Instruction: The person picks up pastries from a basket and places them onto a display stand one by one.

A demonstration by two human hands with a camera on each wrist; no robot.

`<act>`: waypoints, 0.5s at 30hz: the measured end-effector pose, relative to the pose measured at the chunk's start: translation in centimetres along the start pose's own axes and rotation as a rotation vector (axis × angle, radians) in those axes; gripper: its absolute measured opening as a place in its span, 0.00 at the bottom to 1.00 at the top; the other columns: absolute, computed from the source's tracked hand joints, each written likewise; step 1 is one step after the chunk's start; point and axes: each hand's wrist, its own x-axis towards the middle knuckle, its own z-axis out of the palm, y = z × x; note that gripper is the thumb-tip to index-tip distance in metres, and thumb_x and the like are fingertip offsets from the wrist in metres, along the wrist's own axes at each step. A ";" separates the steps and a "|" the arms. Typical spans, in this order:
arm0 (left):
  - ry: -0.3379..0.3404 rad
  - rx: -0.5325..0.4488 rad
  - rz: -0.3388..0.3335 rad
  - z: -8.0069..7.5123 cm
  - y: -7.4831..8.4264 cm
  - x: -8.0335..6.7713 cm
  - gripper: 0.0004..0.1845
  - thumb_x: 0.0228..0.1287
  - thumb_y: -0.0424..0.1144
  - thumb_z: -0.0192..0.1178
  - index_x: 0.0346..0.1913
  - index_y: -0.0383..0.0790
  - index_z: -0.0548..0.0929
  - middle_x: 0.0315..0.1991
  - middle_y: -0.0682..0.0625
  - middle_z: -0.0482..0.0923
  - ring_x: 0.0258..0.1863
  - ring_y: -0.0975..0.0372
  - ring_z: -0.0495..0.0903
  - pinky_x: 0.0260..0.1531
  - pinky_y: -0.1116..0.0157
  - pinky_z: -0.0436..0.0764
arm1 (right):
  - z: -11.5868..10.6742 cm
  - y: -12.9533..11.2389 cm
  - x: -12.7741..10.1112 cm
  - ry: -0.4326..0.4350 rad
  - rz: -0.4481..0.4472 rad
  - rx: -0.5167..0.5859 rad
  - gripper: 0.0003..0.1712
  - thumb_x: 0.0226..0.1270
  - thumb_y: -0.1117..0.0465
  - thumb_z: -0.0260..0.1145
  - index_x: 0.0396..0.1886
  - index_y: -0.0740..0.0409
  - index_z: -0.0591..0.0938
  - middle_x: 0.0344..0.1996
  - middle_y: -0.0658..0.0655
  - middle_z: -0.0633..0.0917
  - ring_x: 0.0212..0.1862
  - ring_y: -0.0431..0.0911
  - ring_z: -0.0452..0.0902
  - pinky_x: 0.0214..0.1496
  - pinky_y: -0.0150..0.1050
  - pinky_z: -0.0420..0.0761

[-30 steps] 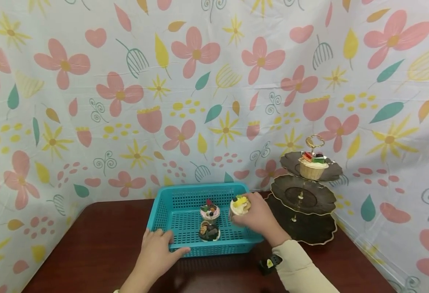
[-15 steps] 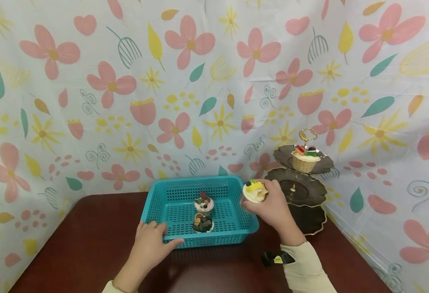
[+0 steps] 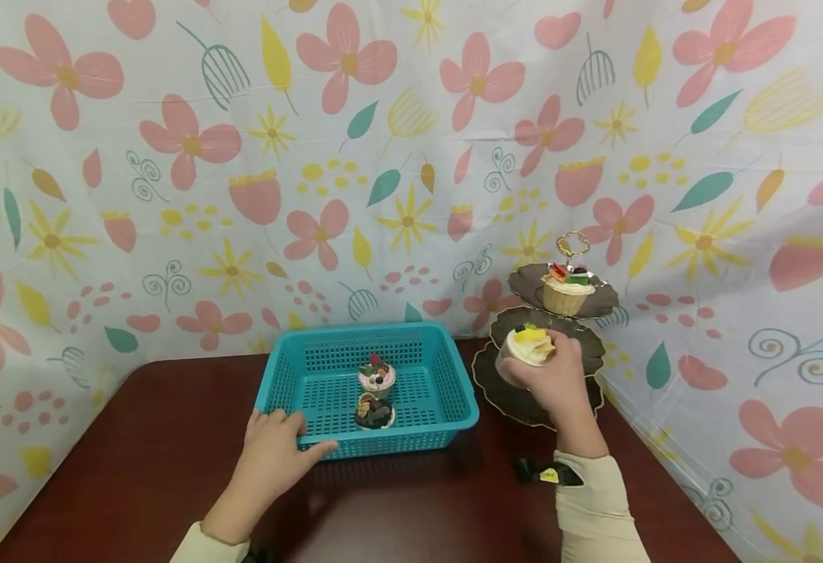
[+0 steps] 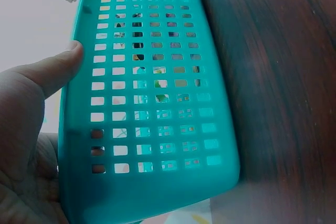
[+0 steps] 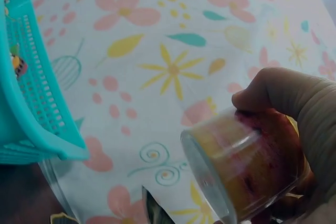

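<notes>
My right hand [image 3: 562, 383] grips a dessert cup [image 3: 527, 349] topped with white cream and yellow fruit, raised in front of the lower tiers of a dark three-tier cake stand [image 3: 506, 399]. The right wrist view shows the clear cup [image 5: 241, 163] tilted, with yellow and reddish layers inside. At the front left corner of a turquoise plastic basket [image 3: 397, 442], my left hand [image 3: 270, 453] holds the rim. Its thumb [image 4: 60, 69] lies along the rim in the left wrist view. Inside the basket sit a pink-cream cupcake [image 3: 377, 378] and a dark-topped cupcake [image 3: 374, 413].
A cupcake [image 3: 567, 292] with red and green fruit stands on the stand's top tier, below a gold ring handle [image 3: 573, 244]. Basket and stand rest on a dark red-brown table [image 3: 172, 414]. A flower-patterned curtain [image 3: 242, 195] hangs behind and at the right.
The right hand has carried the yellow-fruit dessert cup from above the basket's right side to in front of the stand. The left hand stays on the basket rim. The head view has shifted.
</notes>
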 end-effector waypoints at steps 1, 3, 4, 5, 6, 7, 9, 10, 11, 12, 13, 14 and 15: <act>-0.006 0.001 0.000 0.0 0.0 0.0 0.28 0.56 0.68 0.67 0.35 0.44 0.79 0.32 0.51 0.71 0.40 0.51 0.74 0.66 0.29 0.54 | -0.2 0.2 0.1 0.010 0.008 -0.008 0.54 0.52 0.51 0.80 0.73 0.69 0.64 0.59 0.69 0.64 0.56 0.59 0.66 0.55 0.49 0.71; -0.018 0.000 -0.001 0.1 0.0 0.0 0.29 0.56 0.69 0.66 0.36 0.44 0.79 0.32 0.51 0.72 0.41 0.50 0.74 0.66 0.29 0.53 | -0.8 0.7 0.3 0.032 0.027 -0.024 0.54 0.53 0.51 0.79 0.73 0.69 0.64 0.59 0.70 0.63 0.56 0.59 0.65 0.54 0.49 0.70; -0.023 0.000 -0.002 0.1 0.0 0.0 0.29 0.56 0.70 0.65 0.36 0.44 0.79 0.32 0.51 0.72 0.41 0.50 0.74 0.66 0.29 0.53 | -1.0 1.0 0.4 0.045 0.036 -0.026 0.53 0.53 0.51 0.79 0.73 0.69 0.64 0.59 0.70 0.63 0.57 0.59 0.64 0.54 0.49 0.70; -0.026 0.001 -0.002 0.2 0.0 0.0 0.30 0.56 0.70 0.65 0.36 0.45 0.79 0.32 0.51 0.71 0.41 0.51 0.74 0.66 0.29 0.53 | -1.2 1.2 0.5 0.058 0.045 -0.029 0.53 0.53 0.51 0.78 0.73 0.69 0.64 0.60 0.70 0.62 0.57 0.60 0.64 0.54 0.49 0.70; -0.026 0.000 -0.002 0.2 0.0 0.0 0.30 0.56 0.70 0.65 0.36 0.44 0.79 0.32 0.51 0.71 0.41 0.51 0.74 0.67 0.29 0.53 | -1.5 1.5 0.7 0.071 0.051 -0.026 0.53 0.53 0.52 0.78 0.73 0.70 0.63 0.60 0.71 0.62 0.57 0.60 0.64 0.54 0.49 0.70; -0.023 0.001 -0.002 0.2 0.0 0.0 0.30 0.56 0.71 0.65 0.36 0.44 0.79 0.32 0.51 0.71 0.41 0.51 0.74 0.67 0.29 0.53 | -1.7 1.7 0.9 0.082 0.058 -0.023 0.53 0.54 0.52 0.78 0.73 0.70 0.63 0.60 0.71 0.61 0.57 0.60 0.63 0.54 0.49 0.70; -0.015 0.003 -0.002 0.1 0.0 0.1 0.30 0.56 0.70 0.65 0.36 0.44 0.79 0.31 0.51 0.71 0.40 0.51 0.73 0.67 0.29 0.53 | -2.1 2.1 1.3 0.105 0.066 -0.013 0.53 0.54 0.53 0.77 0.73 0.71 0.63 0.60 0.71 0.61 0.57 0.60 0.63 0.54 0.49 0.70; -0.012 0.006 -0.002 0.1 0.0 0.1 0.30 0.56 0.70 0.65 0.36 0.44 0.79 0.31 0.51 0.71 0.40 0.51 0.73 0.67 0.29 0.53 | -2.2 2.3 1.6 0.115 0.069 -0.007 0.52 0.55 0.53 0.77 0.73 0.71 0.63 0.60 0.72 0.60 0.57 0.60 0.63 0.54 0.49 0.70; -0.009 0.007 -0.001 0.0 0.0 0.1 0.30 0.57 0.70 0.65 0.36 0.44 0.79 0.31 0.51 0.71 0.40 0.51 0.73 0.67 0.29 0.53 | -2.3 2.5 1.8 0.125 0.073 -0.009 0.52 0.55 0.53 0.77 0.73 0.71 0.63 0.60 0.72 0.60 0.57 0.60 0.63 0.54 0.49 0.70; -0.005 0.010 0.000 0.0 0.0 0.2 0.30 0.57 0.69 0.66 0.36 0.43 0.79 0.32 0.51 0.71 0.41 0.51 0.73 0.67 0.29 0.53 | -2.4 2.7 2.0 0.135 0.076 -0.011 0.52 0.55 0.53 0.76 0.73 0.71 0.63 0.61 0.72 0.60 0.57 0.60 0.63 0.54 0.49 0.70; -0.005 0.013 0.000 -0.1 0.0 0.2 0.30 0.57 0.69 0.66 0.36 0.43 0.79 0.31 0.51 0.71 0.40 0.51 0.73 0.67 0.29 0.53 | -2.6 2.9 2.2 0.144 0.080 -0.009 0.52 0.55 0.53 0.76 0.74 0.71 0.63 0.61 0.72 0.59 0.57 0.60 0.62 0.54 0.50 0.70; -0.007 0.013 -0.001 -0.1 0.0 0.2 0.29 0.57 0.69 0.66 0.35 0.43 0.79 0.31 0.50 0.71 0.40 0.50 0.73 0.67 0.29 0.53 | -2.7 3.1 2.4 0.158 0.081 -0.007 0.52 0.54 0.53 0.76 0.73 0.70 0.64 0.61 0.72 0.59 0.57 0.60 0.62 0.54 0.50 0.70; -0.008 0.014 -0.002 -0.1 0.0 0.2 0.29 0.57 0.68 0.66 0.35 0.43 0.78 0.31 0.50 0.70 0.40 0.50 0.73 0.67 0.29 0.53 | -2.8 3.4 2.5 0.171 0.084 -0.005 0.52 0.54 0.53 0.76 0.73 0.70 0.64 0.62 0.72 0.59 0.57 0.59 0.62 0.54 0.50 0.69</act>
